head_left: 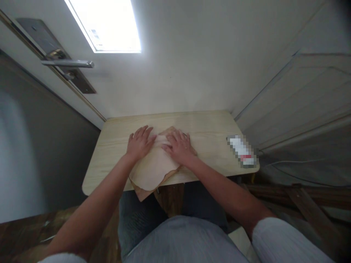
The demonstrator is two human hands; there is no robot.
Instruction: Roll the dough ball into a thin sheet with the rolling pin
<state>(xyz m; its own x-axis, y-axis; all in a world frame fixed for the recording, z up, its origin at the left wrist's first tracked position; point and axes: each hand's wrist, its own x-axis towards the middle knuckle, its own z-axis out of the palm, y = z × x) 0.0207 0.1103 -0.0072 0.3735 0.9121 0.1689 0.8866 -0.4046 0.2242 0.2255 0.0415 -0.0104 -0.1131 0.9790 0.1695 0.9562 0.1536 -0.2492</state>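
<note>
Pale sheet: we see the pale sheet (153,166) on the counter (102,160), left of the middle of its near edge, its curved lower end reaching about to that edge.
Brown layer: we find the brown layer (142,194) beneath it, one corner poking past the near edge; whether the two are joined we cannot tell.
Handling: we take both for paper, so light and limp, quick to crease or tear, and apt to slide on the smooth top.
Where to hold: we would press with flat fingers and lift by the overhanging corner, sparing the thin, uneven margin.
Left grip: we see the left hand (140,142) palm down at the sheet's left side, fingers loosely spread, pinching nothing that we can see.
Right grip: we see the right hand (179,146) laid across the upper right part, fingers extended, pressing rather than clasping; what lies under the palm is hidden.
Between the hands: we make out a pale band, perhaps a fold.
Near right corner: we note a blurred-out object (242,151), well apart from the paper.
Beyond the far edge: we see a white door (178,73) with a metal handle (68,64).
</note>
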